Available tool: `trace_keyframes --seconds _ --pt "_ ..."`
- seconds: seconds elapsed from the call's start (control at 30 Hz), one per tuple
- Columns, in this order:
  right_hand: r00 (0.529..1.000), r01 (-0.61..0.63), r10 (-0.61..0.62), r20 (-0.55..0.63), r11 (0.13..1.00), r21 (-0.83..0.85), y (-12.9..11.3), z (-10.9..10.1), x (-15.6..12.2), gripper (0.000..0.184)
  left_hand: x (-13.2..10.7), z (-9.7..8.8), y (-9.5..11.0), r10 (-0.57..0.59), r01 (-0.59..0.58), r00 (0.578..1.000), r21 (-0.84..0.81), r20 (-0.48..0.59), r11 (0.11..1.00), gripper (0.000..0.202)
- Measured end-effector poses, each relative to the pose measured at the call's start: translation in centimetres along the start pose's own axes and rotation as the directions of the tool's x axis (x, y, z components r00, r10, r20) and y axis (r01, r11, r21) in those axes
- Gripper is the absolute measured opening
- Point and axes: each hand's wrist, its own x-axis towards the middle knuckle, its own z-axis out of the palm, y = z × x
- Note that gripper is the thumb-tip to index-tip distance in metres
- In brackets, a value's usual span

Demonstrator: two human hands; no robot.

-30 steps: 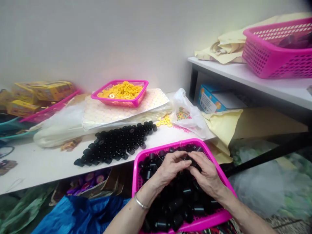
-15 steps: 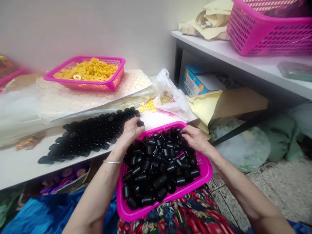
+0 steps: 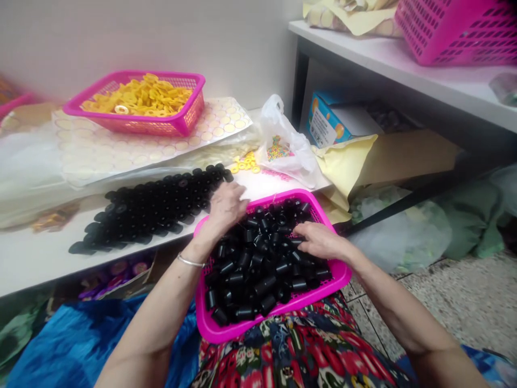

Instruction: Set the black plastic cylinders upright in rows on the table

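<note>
On the lap, over a flowered cloth, sits the pink basket, heaped with short black cylinders that lie every which way, some on their sides and some end-up, so no single long axis holds for the pile. Toward the basket's far right corner the right hand lies palm down on the heap, fingers loosely spread and pointing left across it, resting on the pieces with no pinch that shows. At the basket's far left rim the left hand, a thin bracelet at the wrist, hangs with its back to the camera and its fingers curled down over the rim; whether they hold a piece I cannot tell. Just beyond the basket's left rim, on the white table, more black pieces stand in tight rows, a band running away to the left, its near end just beside the left hand and well apart from the right. Farther behind the basket lie loose yellow rings and a white plastic bag, and far back to the left a second pink basket of yellow rings.
</note>
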Motion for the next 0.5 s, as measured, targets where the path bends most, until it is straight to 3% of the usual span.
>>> trace_keyframes --seconds 0.07,0.13,0.2,0.33,0.5 --pt "0.999 -0.030 0.035 -0.010 0.955 0.295 0.7 -0.1 -0.8 0.029 -0.7 0.2 2.3 0.176 -0.146 0.978 -0.239 0.111 0.960 0.014" --pt "0.994 -0.045 0.091 -0.054 0.825 0.563 1.2 -0.1 -1.6 0.038 -1.3 0.9 4.4 0.355 -0.238 0.911 -0.433 0.210 0.869 0.014" --pt "0.983 -0.006 0.130 -0.132 0.736 0.677 1.5 0.0 -2.3 0.039 -1.7 1.8 5.9 0.445 -0.272 0.859 -0.510 0.254 0.816 0.018" --pt "0.937 0.115 0.178 -0.302 0.658 0.744 2.0 0.0 -3.6 0.034 -1.6 3.0 7.1 0.424 -0.249 0.860 -0.491 0.283 0.835 0.022" --pt "0.921 0.210 0.197 -0.337 0.477 0.854 2.7 0.8 -4.3 0.034 -0.9 3.3 7.6 0.355 -0.152 0.887 -0.538 0.296 0.829 0.020"
